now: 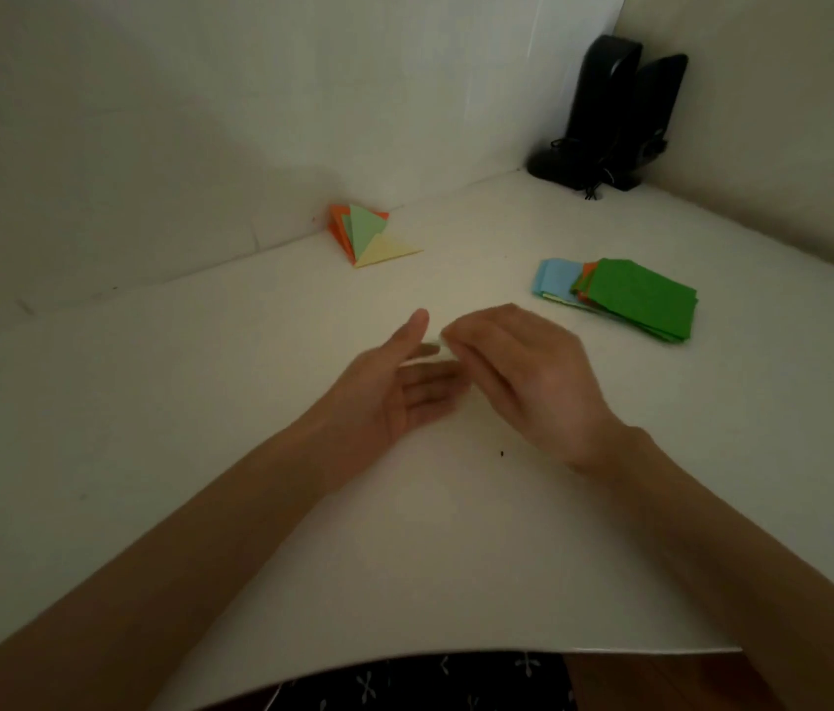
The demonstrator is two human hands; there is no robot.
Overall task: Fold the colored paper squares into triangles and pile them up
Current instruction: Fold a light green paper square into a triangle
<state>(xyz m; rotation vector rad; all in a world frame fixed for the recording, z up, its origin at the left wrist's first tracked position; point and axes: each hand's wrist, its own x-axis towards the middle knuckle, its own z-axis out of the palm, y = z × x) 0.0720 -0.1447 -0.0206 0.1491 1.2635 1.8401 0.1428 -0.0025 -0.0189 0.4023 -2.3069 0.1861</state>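
Few triangles [369, 238] piled at table [199, 402] back edge, square stack [630, 297] unfolded near right edge; left hand [394, 387] flat-open, right hand [522, 382] pinched pale sheet [433, 347].

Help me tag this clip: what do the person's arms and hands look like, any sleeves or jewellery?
Both forearms are bare, no sleeves in view. Neither the left hand nor the right hand shows a glove, ring, watch or bracelet.
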